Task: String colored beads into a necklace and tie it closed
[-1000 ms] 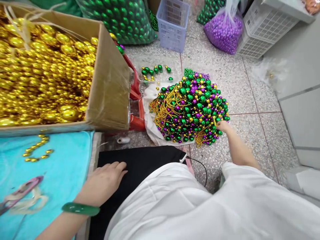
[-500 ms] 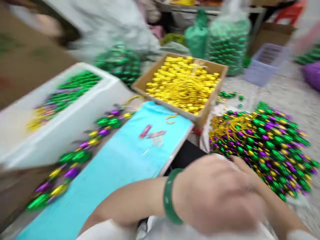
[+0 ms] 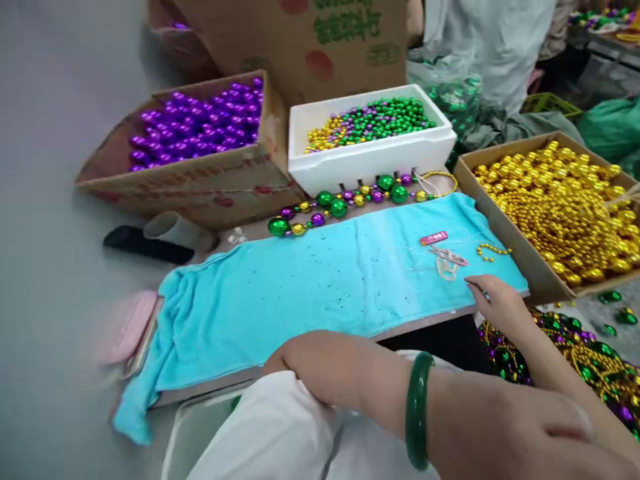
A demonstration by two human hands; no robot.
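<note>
My right hand (image 3: pixel 496 303) reaches over the near right edge of a turquoise towel (image 3: pixel 300 280). Its thumb and forefinger are pinched together; whatever they may hold is too small to make out. Just beyond the fingertips lie small pink-handled scissors (image 3: pixel 449 257), a clear ring-like loop, a pink packet (image 3: pixel 434 238) and a short curl of gold beads (image 3: pixel 493 252). My left hand (image 3: pixel 515 423), below a green bangle (image 3: pixel 419 410), crosses my lap to the lower right. Back of the hand shows, but its fingers are blurred and partly out of frame.
Along the towel's far edge a green, purple and gold bead necklace (image 3: pixel 338 207) rests in a slotted strip. Behind stand a carton of purple beads (image 3: pixel 235 167), a white foam box (image 3: pixel 370 160) and a carton of gold beads (image 3: pixel 530 263). Finished-looking strands (image 3: pixel 590 360) are heaped at right.
The view has swung left, bringing the purple bead carton into sight. My right hand has moved from the bead heap to the towel's right end. My left hand stays low at right.
</note>
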